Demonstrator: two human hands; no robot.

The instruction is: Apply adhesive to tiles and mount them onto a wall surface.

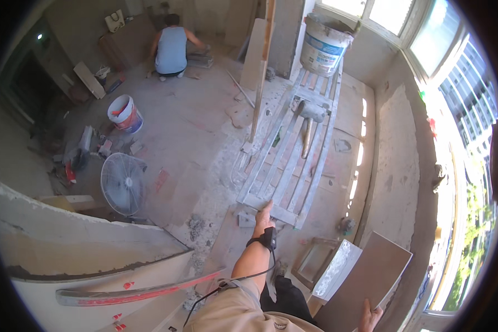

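Note:
My left hand (264, 217) is closed on the near end of a grey slatted metal work bench (286, 214). A mallet (312, 112) with a thick grey head and a worn handle lies across the slats. At the bench's far end stands a white bucket (321, 52) with a blue label, its rim dirty with mortar. Low at the right, my right hand (371, 316) grips the edge of a large brown tile (371, 271), which leans at a slant. Part of that hand is cut off by the lower rim. Beside the tile is a whitish, rough-coated panel (337, 269).
A person (171, 47) in a light blue top squats at the far left. A white bucket (125, 113) and a round fan (123, 183) stand on the dusty floor. A red-and-grey level (138, 291) rests by the low wall on my left. Windows (437, 39) line the right.

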